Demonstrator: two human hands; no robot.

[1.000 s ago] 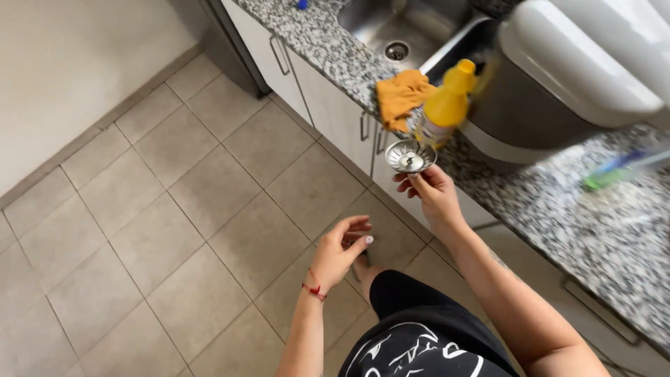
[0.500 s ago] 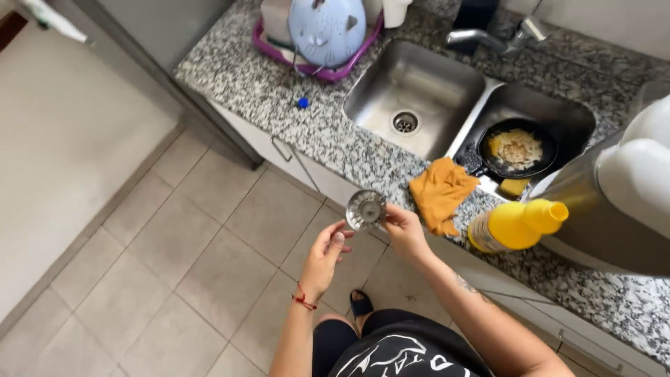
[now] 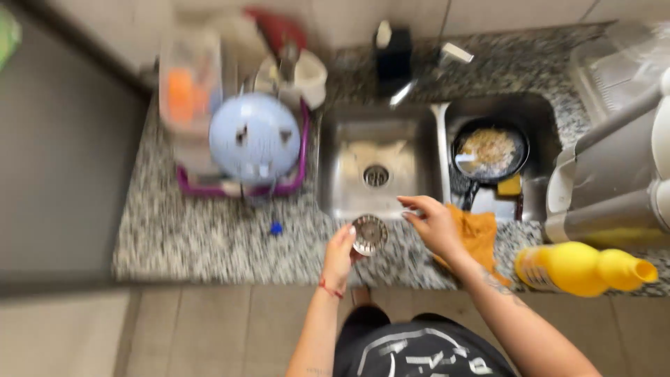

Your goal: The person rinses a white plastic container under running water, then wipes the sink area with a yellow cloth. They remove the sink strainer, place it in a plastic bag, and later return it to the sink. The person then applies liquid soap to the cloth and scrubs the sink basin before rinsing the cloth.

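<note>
One sink strainer (image 3: 369, 234) in left hand (image 3: 340, 253), above counter edge (image 3: 230, 274).

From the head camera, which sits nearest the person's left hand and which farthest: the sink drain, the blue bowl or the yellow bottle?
Measured from the left hand, which holds a metal strainer:
1. Sink drain, just beyond it in the basin.
2. Blue bowl, upturned on the rack, up and left.
3. Yellow bottle, far right on the counter.

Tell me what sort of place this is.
A home kitchen, most likely: a granite counter with a double steel sink, a dirty pan in one basin, and a dish rack. The left hand holds a sink strainer.
</note>
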